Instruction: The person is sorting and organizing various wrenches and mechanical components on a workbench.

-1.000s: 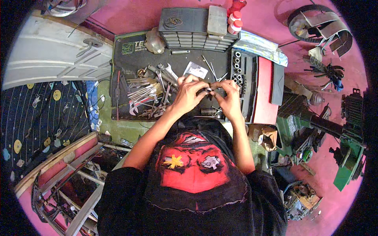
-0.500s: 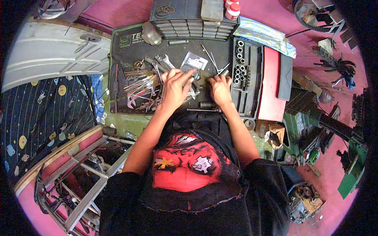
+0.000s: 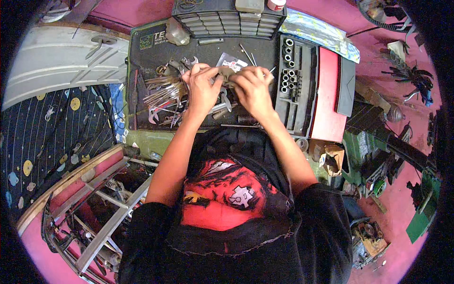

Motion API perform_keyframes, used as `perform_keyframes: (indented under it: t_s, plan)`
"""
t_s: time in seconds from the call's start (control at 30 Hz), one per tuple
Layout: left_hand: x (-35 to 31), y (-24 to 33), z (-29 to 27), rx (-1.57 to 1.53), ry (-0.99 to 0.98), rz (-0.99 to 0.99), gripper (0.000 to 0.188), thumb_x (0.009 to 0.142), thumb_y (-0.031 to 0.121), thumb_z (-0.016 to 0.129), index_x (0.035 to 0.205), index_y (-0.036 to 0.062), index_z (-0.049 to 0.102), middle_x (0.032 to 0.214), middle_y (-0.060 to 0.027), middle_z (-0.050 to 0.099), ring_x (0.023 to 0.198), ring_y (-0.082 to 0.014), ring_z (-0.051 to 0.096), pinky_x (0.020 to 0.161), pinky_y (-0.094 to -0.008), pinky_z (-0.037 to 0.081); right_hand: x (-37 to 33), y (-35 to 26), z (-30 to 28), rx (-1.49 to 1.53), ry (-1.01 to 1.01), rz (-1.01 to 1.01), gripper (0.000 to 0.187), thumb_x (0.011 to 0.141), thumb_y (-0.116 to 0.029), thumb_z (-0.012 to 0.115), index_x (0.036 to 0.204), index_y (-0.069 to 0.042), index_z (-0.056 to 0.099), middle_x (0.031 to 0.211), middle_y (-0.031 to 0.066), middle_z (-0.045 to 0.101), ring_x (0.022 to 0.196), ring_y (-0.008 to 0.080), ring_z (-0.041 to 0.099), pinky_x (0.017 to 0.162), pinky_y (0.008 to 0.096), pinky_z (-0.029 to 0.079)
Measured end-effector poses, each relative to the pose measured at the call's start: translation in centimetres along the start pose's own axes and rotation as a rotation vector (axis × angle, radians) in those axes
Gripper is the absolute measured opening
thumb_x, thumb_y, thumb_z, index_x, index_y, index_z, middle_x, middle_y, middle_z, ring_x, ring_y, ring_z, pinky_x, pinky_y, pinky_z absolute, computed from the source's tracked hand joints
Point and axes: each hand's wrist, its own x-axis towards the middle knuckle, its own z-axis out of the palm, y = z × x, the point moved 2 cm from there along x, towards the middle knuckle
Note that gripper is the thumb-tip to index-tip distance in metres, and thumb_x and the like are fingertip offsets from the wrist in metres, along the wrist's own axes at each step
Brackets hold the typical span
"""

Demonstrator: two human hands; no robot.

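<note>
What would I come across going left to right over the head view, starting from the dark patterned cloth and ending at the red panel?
Dark patterned cloth, bundle of thin rods, left hand, right hand, black socket tray, red panel.

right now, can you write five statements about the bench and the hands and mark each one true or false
1. The socket tray lies right of the right hand. True.
2. The left hand is over the socket tray. False: it is close beside the right hand.
3. Thin metal rods lie left of the left hand. True.
4. The drawer cabinet stands at the near edge of the dark mat. False: it stands at the far edge.
5. The white door is left of the mat. True.
</note>
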Motion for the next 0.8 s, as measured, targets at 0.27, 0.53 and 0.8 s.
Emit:
perform_keyframes:
  t_s: [0.27, 0.53, 0.8]
  plan:
    - [0.4, -1.9, 0.1, -0.019, -0.017, -0.093, 0.017, 0.089, 0.026, 0.08, 0.104, 0.0207, 0.086, 0.091, -0.0044, 0.075, 0.105, -0.0218, 0.064, 0.096, -0.0428, 0.034, -2.4, 1.2, 3.3, -0.014, -0.082, -0.088, 0.021, 0.079, -0.006, 0.077, 0.096, -0.011, 0.067, 0.1, 0.0064, 0.064, 0.109, 0.0299, 0.061, 0.102, 0.0512, 0.04]
    - [-0.1, -3.0, 0.6, -0.021, 0.027, -0.136, 0.019, 0.089, 0.025, 0.08, 0.107, 0.0221, 0.086, 0.092, -0.0045, 0.075, 0.104, -0.0222, 0.064, 0.098, -0.0429, 0.035, -6.8, 3.6, 4.5, -0.073, -0.321, -0.095, 0.019, 0.081, -0.01, 0.071, 0.1, -0.013, 0.072, 0.099, 0.0086, 0.063, 0.114, 0.0326, 0.058, 0.107, 0.054, 0.04]
    - [0.1, -1.3, 0.4, -0.031, 0.022, -0.065, 0.018, 0.09, 0.023, 0.078, 0.107, 0.0207, 0.086, 0.094, -0.0028, 0.077, 0.104, -0.0214, 0.065, 0.098, -0.0428, 0.036, -0.2, 0.3, 3.4, 0.036, 0.014, -0.083, 0.022, 0.078, -0.009, 0.08, 0.096, -0.011, 0.068, 0.097, 0.0062, 0.062, 0.105, 0.0305, 0.059, 0.098, 0.0503, 0.04]
